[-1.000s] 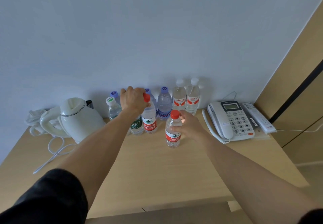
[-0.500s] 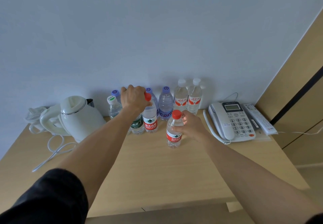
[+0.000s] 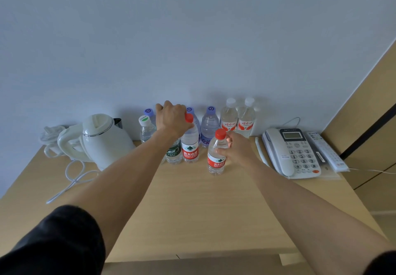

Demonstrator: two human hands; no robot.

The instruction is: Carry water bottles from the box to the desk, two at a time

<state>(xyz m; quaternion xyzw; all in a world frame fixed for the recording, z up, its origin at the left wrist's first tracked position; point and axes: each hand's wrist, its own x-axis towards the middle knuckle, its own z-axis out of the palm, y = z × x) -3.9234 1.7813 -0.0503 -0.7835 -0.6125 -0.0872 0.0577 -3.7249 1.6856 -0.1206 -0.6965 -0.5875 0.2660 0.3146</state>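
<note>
Left hand (image 3: 172, 120) covering green-label bottle (image 3: 173, 153) top, grip unclear

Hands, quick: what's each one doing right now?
Left hand: gripping the top of a bottle in the row.
Right hand: holding the red-capped bottle.
</note>
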